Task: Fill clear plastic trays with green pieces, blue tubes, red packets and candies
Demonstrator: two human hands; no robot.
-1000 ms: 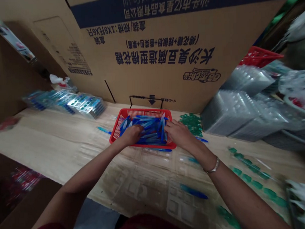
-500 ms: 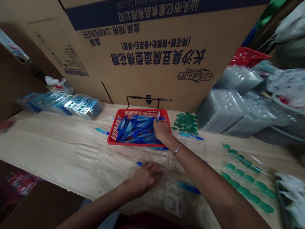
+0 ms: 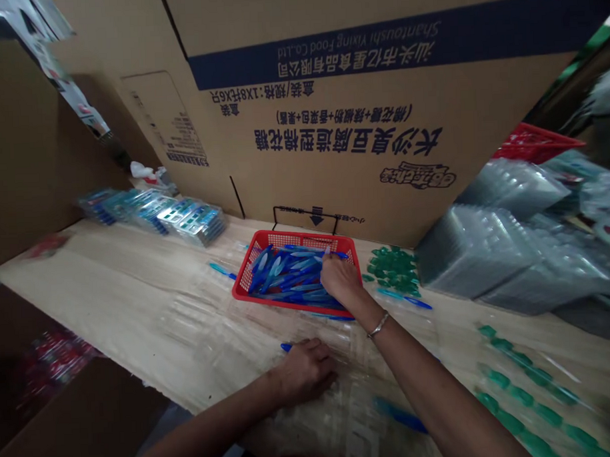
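Observation:
My right hand (image 3: pixel 339 280) reaches into the front right corner of a red plastic mesh basket (image 3: pixel 243 277). The basket is heaped with slender blue plastic pieces (image 3: pixel 286 272), and a pale tip of one pokes up past my right fingers. My left hand (image 3: pixel 306 372) lies palm down on thin clear plastic blister sheets (image 3: pixel 224 351) in front of the basket. From under it, the end of a blue plastic piece (image 3: pixel 286 347) sticks out. The rest of that piece is hidden by the hand.
The basket stands on a pale wooden table (image 3: pixel 106 275) against a large printed cardboard box (image 3: pixel 346 140). Green plastic pieces (image 3: pixel 394 269) lie to its right, with stacked clear trays (image 3: pixel 500 248) beyond. Filled blue blister packs (image 3: pixel 154 210) lie at the back left.
My left hand has come out of the basket and rests on the clear sheets nearer me. My right hand stays at the basket's front right. The whole view has shifted slightly.

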